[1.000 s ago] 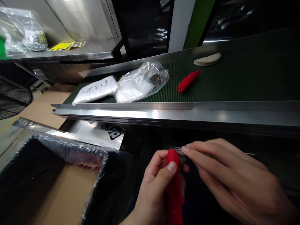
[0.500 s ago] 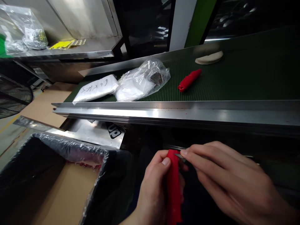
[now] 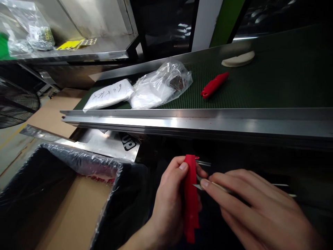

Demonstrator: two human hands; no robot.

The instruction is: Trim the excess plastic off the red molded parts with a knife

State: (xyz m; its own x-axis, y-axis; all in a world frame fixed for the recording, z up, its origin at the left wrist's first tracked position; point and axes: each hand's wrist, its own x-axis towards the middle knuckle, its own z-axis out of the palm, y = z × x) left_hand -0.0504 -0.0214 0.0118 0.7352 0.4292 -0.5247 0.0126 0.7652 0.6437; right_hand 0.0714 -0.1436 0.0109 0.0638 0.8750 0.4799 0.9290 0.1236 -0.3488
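Note:
My left hand (image 3: pixel 169 205) is closed around a long red rubbery part (image 3: pixel 190 194), held upright below the conveyor's edge. My right hand (image 3: pixel 255 211) pinches a small metal blade (image 3: pixel 198 186), its tip touching the red part's right edge about a third of the way down. A second red part (image 3: pixel 214 84) lies on the green conveyor belt (image 3: pixel 260 90). Beyond it on the belt rests a pale cream piece (image 3: pixel 238 59).
Two plastic bags (image 3: pixel 145 92) lie on the belt's left end. A cardboard box lined with a black bag (image 3: pixel 52 194) stands at lower left. The steel conveyor rail (image 3: pixel 197 123) runs across in front of me. A shelf with bagged items (image 3: pixel 28 38) is upper left, a fan (image 3: pixel 15 104) at left.
The blade has slid down from the red part's top end to lower on its right edge. My left hand lifted the part slightly. The view shifted a little.

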